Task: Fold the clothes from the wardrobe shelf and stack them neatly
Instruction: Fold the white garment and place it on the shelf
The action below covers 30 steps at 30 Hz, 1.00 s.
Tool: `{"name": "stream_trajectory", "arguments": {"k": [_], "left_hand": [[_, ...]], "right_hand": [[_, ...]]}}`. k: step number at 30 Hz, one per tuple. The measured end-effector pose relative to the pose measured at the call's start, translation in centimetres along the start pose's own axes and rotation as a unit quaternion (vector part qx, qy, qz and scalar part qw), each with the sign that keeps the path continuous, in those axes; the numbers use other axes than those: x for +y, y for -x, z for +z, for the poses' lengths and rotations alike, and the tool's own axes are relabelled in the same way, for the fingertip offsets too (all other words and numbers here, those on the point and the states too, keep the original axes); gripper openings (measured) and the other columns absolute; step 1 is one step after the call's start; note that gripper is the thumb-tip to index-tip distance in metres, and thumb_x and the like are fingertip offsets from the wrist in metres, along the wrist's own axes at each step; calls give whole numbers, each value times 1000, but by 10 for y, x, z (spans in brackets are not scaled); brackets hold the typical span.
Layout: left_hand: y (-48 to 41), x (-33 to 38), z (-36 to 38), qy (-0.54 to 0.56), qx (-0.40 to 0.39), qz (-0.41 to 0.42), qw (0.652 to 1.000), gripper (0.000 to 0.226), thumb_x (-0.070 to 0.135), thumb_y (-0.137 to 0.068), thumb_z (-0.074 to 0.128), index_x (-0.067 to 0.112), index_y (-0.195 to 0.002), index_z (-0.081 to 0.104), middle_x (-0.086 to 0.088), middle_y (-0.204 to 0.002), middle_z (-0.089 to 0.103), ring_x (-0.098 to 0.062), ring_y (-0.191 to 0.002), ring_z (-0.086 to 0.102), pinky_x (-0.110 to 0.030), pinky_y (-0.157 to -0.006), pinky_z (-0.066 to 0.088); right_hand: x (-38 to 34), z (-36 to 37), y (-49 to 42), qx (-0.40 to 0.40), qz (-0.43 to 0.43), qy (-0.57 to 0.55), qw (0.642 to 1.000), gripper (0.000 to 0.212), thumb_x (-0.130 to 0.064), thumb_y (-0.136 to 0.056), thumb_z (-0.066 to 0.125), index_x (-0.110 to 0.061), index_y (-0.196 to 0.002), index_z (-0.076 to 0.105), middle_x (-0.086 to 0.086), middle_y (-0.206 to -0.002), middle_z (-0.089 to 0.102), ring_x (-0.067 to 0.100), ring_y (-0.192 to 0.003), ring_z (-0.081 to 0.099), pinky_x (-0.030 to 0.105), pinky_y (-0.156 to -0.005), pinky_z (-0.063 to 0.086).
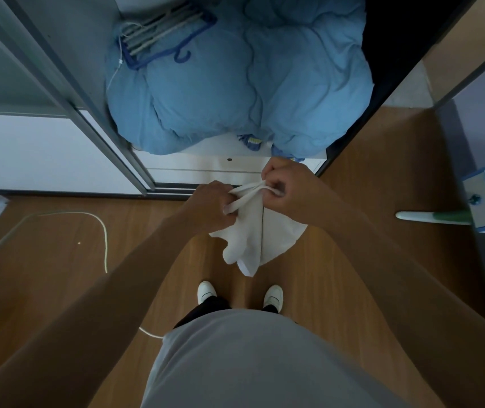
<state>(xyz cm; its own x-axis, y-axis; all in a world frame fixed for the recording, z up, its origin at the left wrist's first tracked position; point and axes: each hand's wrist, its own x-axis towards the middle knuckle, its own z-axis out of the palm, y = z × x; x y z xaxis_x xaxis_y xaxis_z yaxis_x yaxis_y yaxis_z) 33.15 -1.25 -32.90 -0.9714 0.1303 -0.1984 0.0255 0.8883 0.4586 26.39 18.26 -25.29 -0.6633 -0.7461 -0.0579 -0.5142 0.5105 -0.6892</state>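
1. Both arms are extended forward and down, with the forearms converging ahead of the torso.
2. Left hand (214, 206): fingers are curled, and the grip is pinched on a strap-like top edge of the white garment (250, 242).
3. Right hand (284, 184): knuckles are turned up, and the grip is pinched on the same bunched edge, just beside the left.
4. The garment is held in the air, hanging limp over the wooden floor (58, 245), in front of the white shoes (207, 291).
5. A blue duvet (235, 83) is noted on the wardrobe shelf (206, 150), with hangers (159, 33) laid on top.
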Motion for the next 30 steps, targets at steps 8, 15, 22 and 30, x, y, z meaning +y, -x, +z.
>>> {"name": "stream_trajectory", "arguments": {"k": [8, 15, 22, 30], "left_hand": [[9, -29, 22, 22, 5, -126, 992, 25, 14, -91, 61, 6, -112, 72, -12, -106, 67, -27, -98, 61, -33, -84, 49], [18, -50, 9, 62, 167, -166, 970, 36, 12, -73, 45, 10, -89, 78, -8, -84, 74, -30, -80, 65, -29, -67, 42], [27, -62, -4, 43, 243, -194, 949, 37, 13, -71, 44, 14, -85, 78, -7, -85, 75, -32, -81, 65, -30, -69, 40], [38, -69, -14, 52, 258, -188, 946, 44, 17, -75, 37, 13, -92, 77, -7, -91, 75, -29, -85, 65, -34, -74, 48]], "right_hand": [[0, -2, 4, 1, 14, -23, 1000, 34, 1, -80, 67, -11, -61, 42, 7, -84, 51, 10, -64, 40, 15, -56, 29], [21, 5, 9, -55, 92, 42, 993, 24, -10, -87, 68, 5, -72, 58, 21, -85, 59, 21, -69, 48, 36, -65, 41], [26, 8, -1, -52, 66, 62, 995, 23, -16, -93, 67, 2, -82, 72, 16, -87, 69, 29, -80, 63, 37, -74, 46], [2, 33, -19, -88, 132, 64, 985, 48, 2, -90, 48, -16, -133, 63, 9, -130, 63, 26, -118, 59, 38, -101, 48]]}}
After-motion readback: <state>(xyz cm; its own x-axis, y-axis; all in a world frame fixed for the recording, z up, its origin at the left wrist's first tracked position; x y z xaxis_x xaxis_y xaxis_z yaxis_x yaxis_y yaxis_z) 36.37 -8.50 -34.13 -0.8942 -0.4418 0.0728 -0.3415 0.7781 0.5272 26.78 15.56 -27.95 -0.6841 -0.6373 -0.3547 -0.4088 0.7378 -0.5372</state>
